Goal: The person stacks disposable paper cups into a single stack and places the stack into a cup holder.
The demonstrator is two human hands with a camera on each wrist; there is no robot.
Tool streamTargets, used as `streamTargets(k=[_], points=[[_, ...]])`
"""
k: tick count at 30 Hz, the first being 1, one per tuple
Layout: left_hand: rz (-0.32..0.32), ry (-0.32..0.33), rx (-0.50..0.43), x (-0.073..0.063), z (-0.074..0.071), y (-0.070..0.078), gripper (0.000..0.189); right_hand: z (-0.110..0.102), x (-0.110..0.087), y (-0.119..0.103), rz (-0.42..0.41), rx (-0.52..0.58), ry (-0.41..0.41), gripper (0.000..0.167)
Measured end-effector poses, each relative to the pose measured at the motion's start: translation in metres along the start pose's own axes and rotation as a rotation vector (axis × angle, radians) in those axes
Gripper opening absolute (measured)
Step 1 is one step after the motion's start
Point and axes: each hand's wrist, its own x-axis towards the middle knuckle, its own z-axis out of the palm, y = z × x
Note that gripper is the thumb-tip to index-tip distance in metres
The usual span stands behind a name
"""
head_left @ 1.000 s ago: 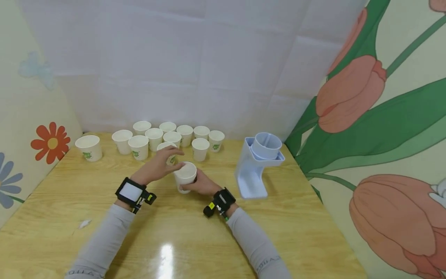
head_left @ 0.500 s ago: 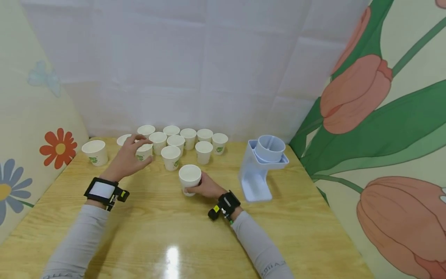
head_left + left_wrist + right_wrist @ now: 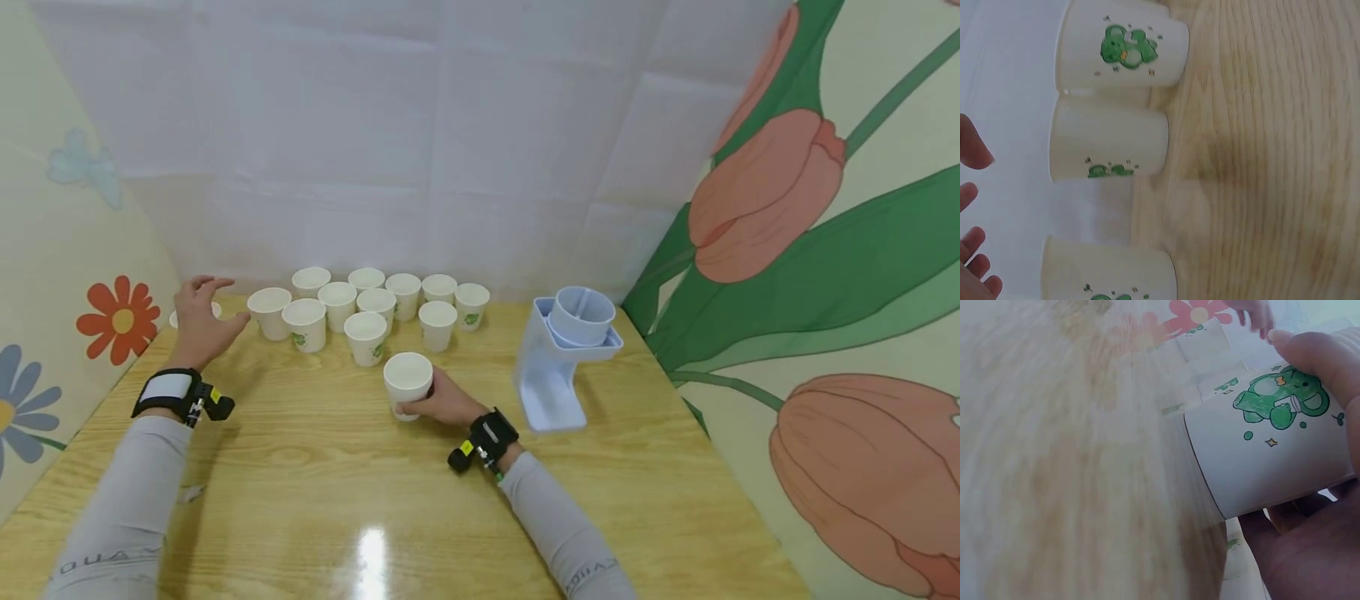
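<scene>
My right hand (image 3: 452, 400) grips a white paper cup (image 3: 406, 385) from its right side, low over the middle of the table. A green cartoon bear shows on this cup's wall in the right wrist view, with the thumb (image 3: 1313, 353) along one side and fingers beneath. My left hand (image 3: 204, 329) is at the far left, thumb and fingers spread apart, holding nothing. It mostly hides the leftmost paper cup (image 3: 216, 310) behind it. The left wrist view has fingertips (image 3: 974, 147) at its left edge, apart from the bear-printed cups (image 3: 1110, 134).
Several more paper cups (image 3: 304, 325) stand upright in loose rows at the back of the wooden table (image 3: 300, 500). A light blue plastic stand (image 3: 551, 392) with a round hopper (image 3: 581, 317) on top is to the right. A white cloth (image 3: 420, 125) hangs behind.
My left hand has moved away from the held cup, leftward past the row of cups to the leftmost one. The right hand keeps its hold on the cup, nearly still.
</scene>
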Motion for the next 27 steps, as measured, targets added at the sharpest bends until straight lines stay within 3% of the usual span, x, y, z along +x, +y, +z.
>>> streamTargets(k=[4, 7, 12, 21, 27], points=[[-0.08, -0.037, 0.121, 0.005, -0.011, -0.018, 0.055, -0.001, 0.001, 0.002, 0.005, 0.001, -0.011, 0.07], [-0.152, -0.113, 0.196, 0.01, -0.018, -0.03, 0.063, -0.001, 0.002, 0.003, 0.004, 0.002, -0.012, 0.07], [-0.194, -0.244, 0.29, 0.017, -0.023, -0.045, 0.079, -0.001, 0.003, 0.004, 0.005, -0.007, -0.001, 0.07], [-0.245, -0.396, 0.37, 0.027, -0.022, -0.04, 0.071, 0.0, 0.002, 0.0, -0.004, -0.005, 0.012, 0.071], [-0.202, -0.388, 0.366, 0.024, -0.019, -0.039, 0.059, -0.001, 0.001, 0.002, 0.003, -0.006, 0.005, 0.07]])
